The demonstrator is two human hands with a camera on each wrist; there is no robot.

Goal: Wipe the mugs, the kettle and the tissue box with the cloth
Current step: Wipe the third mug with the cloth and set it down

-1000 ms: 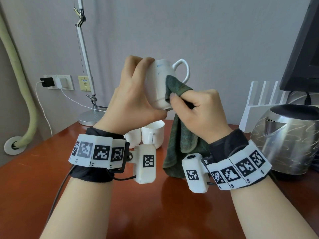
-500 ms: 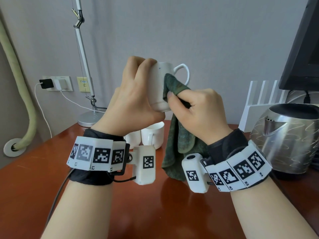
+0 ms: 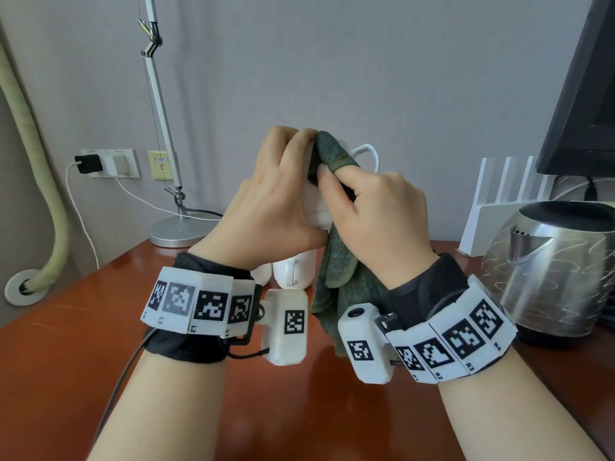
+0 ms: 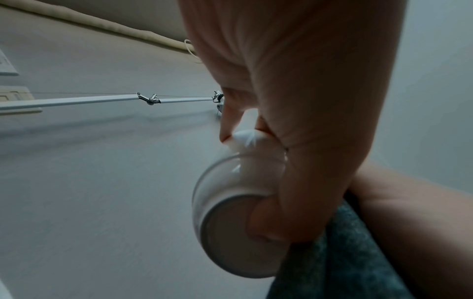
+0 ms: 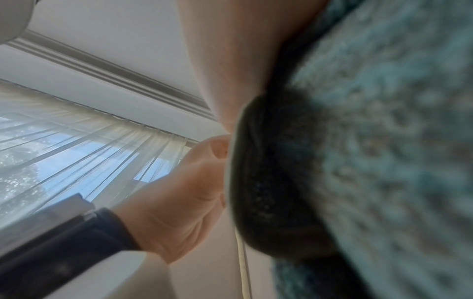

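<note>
A: What is the biggest thing we see here?

B: The red-brown table (image 3: 100,344). On its right side stands the steel kettle (image 3: 549,271), near the edge of the view, and behind it a white rack (image 3: 492,207) leans at the wall. At the back left there is the round base of a desk lamp (image 3: 176,231)

A: And the cloth?

B: The green cloth (image 3: 339,274) is in the right hand (image 3: 376,221). The fingers of this hand are curled around it and the thumb pinches it; the upper fold is pressed on the top part of the mug, and the rest hangs down between the two wrists, above the table

A: Where is the mug now?

B: The white mug (image 4: 230,218) is lifted in the air, in front of the wall, well above the table. The left hand (image 3: 269,207) grips it: the fingers wrap over its top and the thumb lies at the bottom, as the left wrist view shows. In the head view only its handle (image 3: 369,154) and a small part of the body show between both hands

A: Any other mugs?

B: Yes, two more white mugs (image 3: 294,271) stand on the table, just behind the left wrist, partly hidden
</note>
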